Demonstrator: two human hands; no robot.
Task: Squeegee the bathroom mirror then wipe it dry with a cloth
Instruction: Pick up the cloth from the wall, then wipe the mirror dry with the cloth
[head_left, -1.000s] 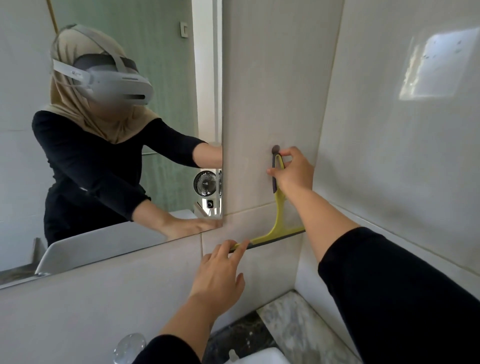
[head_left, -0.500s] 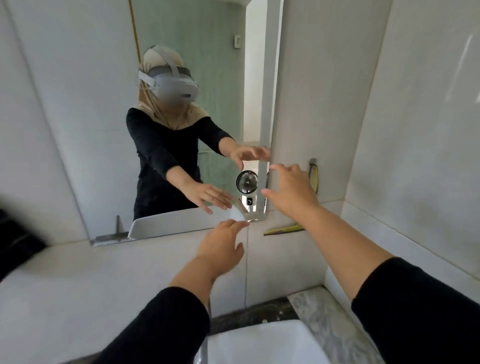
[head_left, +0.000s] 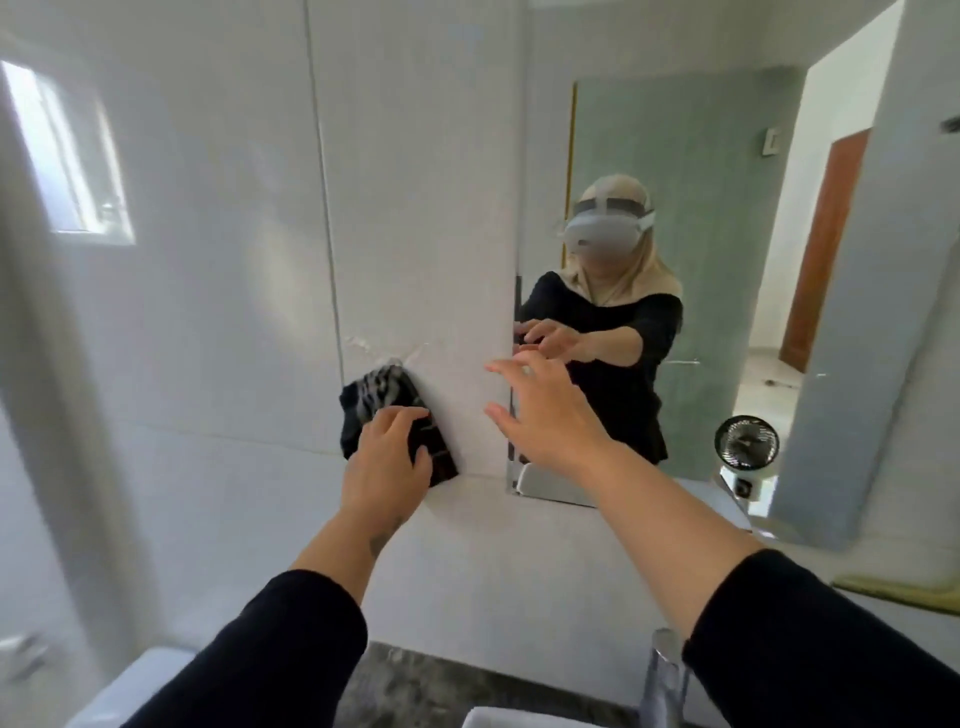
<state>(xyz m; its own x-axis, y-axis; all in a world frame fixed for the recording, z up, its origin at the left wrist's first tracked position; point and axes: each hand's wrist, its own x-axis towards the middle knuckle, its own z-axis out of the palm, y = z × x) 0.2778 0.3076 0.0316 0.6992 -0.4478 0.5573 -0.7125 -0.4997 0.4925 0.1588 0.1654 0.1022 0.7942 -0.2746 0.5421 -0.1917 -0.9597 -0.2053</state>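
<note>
Both arms have swung away from the squeegee: the left hand (head_left: 387, 457) now presses a dark cloth (head_left: 389, 415) hanging on the tiled wall (head_left: 208, 312) beside the mirror (head_left: 727, 260); the right hand (head_left: 545, 415) hovers, fingers spread, empty.

Legible text, labels, brands, numbers, signs: none. The dark cloth (head_left: 395, 415) hanging on the wall tile carries a pale striped pattern, not lettering. The small fan (head_left: 746, 442) at the mirror's (head_left: 701, 156) lower right corner shows a dark mark on its base, too small and blurred to read.
</note>
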